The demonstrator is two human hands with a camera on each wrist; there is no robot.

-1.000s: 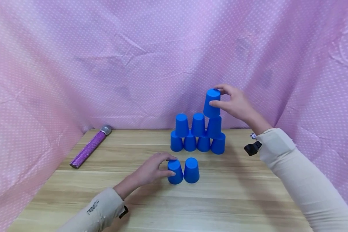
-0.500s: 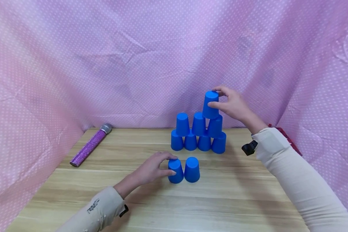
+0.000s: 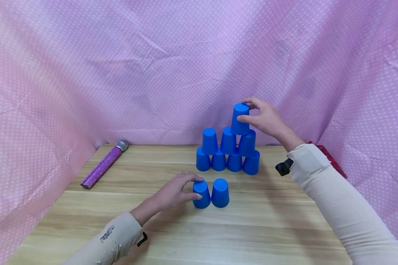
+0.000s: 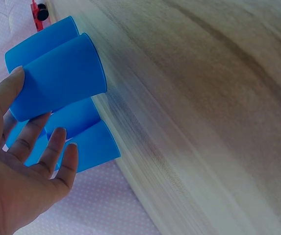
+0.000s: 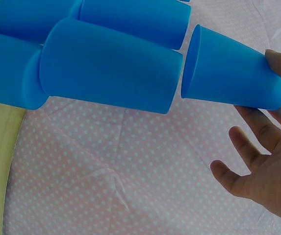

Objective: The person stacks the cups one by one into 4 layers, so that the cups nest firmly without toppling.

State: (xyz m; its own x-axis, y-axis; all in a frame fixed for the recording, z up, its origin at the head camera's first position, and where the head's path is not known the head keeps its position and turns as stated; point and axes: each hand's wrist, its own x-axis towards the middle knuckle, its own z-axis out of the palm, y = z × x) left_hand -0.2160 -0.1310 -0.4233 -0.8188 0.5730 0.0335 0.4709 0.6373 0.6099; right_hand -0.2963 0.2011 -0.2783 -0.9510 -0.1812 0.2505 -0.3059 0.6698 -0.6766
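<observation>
Blue plastic cups stand upside down on the wooden table. At the back, a row of several cups (image 3: 203, 162) carries a second row of three, with its left cup (image 3: 209, 141) at one end. My right hand (image 3: 266, 118) pinches another blue cup (image 3: 240, 123) over the second row's middle and right cups. In the right wrist view, its rim is very close to a cup (image 5: 111, 66) below; contact is unclear. In front, my left hand (image 3: 175, 191) grips a cup (image 4: 62, 76) between thumb and fingers, beside a second front cup (image 3: 220, 193).
A purple glittery microphone (image 3: 103, 165) lies on the table's left side. Behind the right forearm, a red object (image 3: 331, 160) shows partly at the right edge. Pink dotted cloth (image 3: 152, 73) hangs around the back and sides of the table (image 3: 252, 235).
My right hand has shifted its cup slightly left and a little down across the second row. The left hand stays on the front cup. The red object has come into sight.
</observation>
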